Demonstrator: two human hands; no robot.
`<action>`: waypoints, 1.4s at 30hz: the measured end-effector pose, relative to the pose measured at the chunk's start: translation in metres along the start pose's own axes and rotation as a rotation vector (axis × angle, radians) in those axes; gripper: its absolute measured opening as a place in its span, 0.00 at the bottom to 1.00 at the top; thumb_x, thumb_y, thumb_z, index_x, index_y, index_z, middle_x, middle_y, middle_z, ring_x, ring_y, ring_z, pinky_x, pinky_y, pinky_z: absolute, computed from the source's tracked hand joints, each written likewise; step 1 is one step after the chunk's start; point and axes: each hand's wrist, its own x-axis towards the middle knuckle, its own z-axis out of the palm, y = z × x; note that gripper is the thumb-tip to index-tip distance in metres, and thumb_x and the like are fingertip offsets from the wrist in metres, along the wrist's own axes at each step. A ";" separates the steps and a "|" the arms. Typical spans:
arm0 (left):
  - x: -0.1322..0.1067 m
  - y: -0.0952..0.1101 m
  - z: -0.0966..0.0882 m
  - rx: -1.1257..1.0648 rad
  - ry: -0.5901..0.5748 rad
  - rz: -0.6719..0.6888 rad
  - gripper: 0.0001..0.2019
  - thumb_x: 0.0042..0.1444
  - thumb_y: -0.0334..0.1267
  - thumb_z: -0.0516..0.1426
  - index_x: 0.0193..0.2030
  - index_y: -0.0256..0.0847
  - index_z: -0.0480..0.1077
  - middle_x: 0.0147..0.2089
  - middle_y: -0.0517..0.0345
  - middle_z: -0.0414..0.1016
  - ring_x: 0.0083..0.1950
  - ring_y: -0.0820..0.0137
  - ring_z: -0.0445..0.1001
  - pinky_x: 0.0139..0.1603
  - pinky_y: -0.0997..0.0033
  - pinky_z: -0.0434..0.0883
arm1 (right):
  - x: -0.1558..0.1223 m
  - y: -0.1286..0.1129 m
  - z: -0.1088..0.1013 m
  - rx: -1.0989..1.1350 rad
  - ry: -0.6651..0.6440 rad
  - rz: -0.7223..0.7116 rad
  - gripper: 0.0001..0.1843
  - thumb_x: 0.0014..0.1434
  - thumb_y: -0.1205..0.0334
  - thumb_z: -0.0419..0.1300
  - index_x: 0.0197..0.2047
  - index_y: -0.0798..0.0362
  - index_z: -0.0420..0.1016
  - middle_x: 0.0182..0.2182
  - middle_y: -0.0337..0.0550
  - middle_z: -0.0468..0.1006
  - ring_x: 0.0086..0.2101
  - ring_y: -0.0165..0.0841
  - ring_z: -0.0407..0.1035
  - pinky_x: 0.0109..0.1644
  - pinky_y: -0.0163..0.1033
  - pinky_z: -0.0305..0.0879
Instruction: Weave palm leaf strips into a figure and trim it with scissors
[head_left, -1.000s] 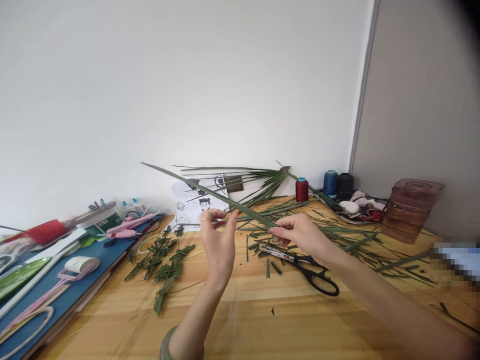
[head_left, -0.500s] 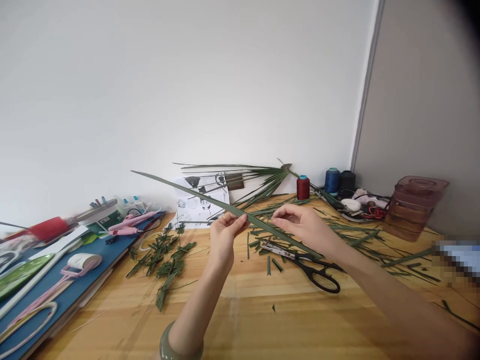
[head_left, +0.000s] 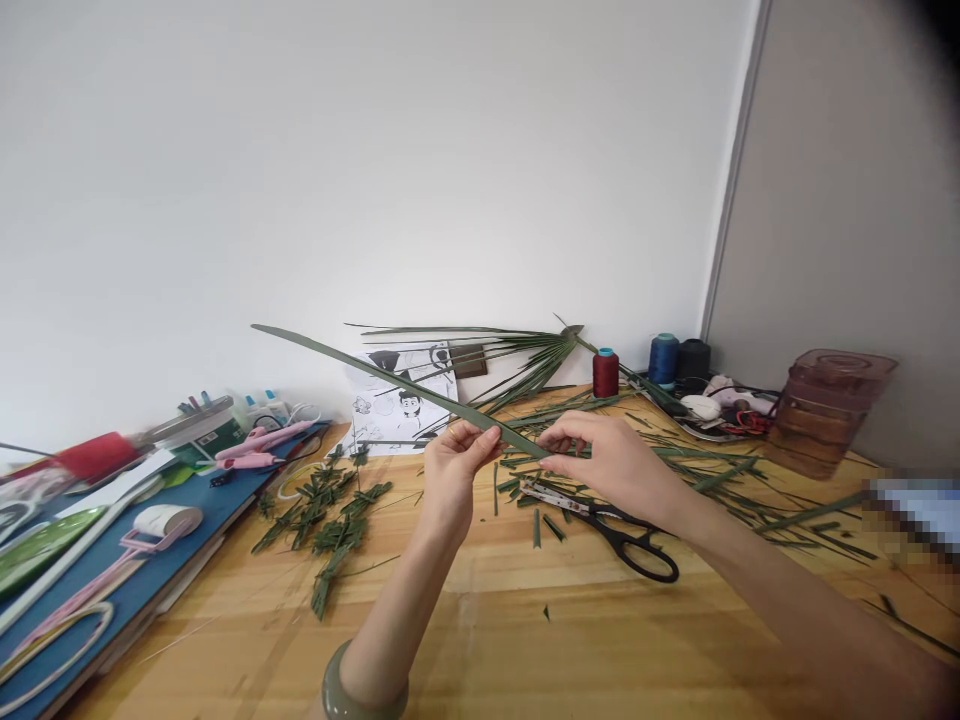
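Observation:
A long green palm leaf strip (head_left: pixel 360 366) slants through the air above the table, its tip pointing up to the left. My left hand (head_left: pixel 455 475) pinches it between thumb and fingers around its middle. At the strip's lower right, my right hand (head_left: pixel 600 458) has its thumb and fingers closed on it too; the end there is hidden behind the hand. Black-handled scissors (head_left: pixel 630 545) lie on the table below my right hand. Cut leaf pieces (head_left: pixel 553 527) are scattered near the blades. Woven or knotted green leaf pieces (head_left: pixel 337 520) lie to the left.
A fan palm leaf (head_left: pixel 544 350) leans at the wall over a printed drawing sheet (head_left: pixel 397 405). Thread spools, one red (head_left: pixel 606 374) and one blue (head_left: pixel 664 360), stand behind. A pinkish container (head_left: pixel 829 415) is at right. Glue guns (head_left: pixel 259 445) lie on a blue board (head_left: pixel 180 540) at left.
My right hand has closed on the strip beside my left hand; before, its fingers hovered just above it. The strip's far tip has risen slightly and shifted left.

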 end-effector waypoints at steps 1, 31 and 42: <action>-0.001 0.000 0.001 0.004 -0.005 0.006 0.04 0.40 0.33 0.61 0.24 0.35 0.71 0.24 0.61 0.73 0.27 0.77 0.69 0.34 0.77 0.68 | 0.000 0.000 0.000 -0.019 0.002 -0.013 0.06 0.49 0.62 0.60 0.33 0.51 0.73 0.30 0.37 0.74 0.32 0.30 0.67 0.35 0.34 0.61; -0.012 -0.004 0.015 0.009 0.060 0.000 0.05 0.39 0.32 0.61 0.26 0.35 0.72 0.27 0.59 0.74 0.29 0.75 0.70 0.34 0.75 0.67 | -0.004 -0.007 0.020 0.213 0.196 -0.007 0.06 0.51 0.68 0.56 0.32 0.52 0.73 0.36 0.41 0.73 0.38 0.32 0.67 0.38 0.34 0.64; -0.012 0.001 0.012 0.073 -0.034 -0.108 0.04 0.39 0.32 0.60 0.24 0.34 0.71 0.23 0.58 0.72 0.25 0.75 0.68 0.32 0.74 0.67 | -0.005 -0.009 0.020 0.218 0.153 0.086 0.03 0.51 0.65 0.56 0.27 0.52 0.71 0.32 0.41 0.73 0.35 0.33 0.66 0.39 0.38 0.60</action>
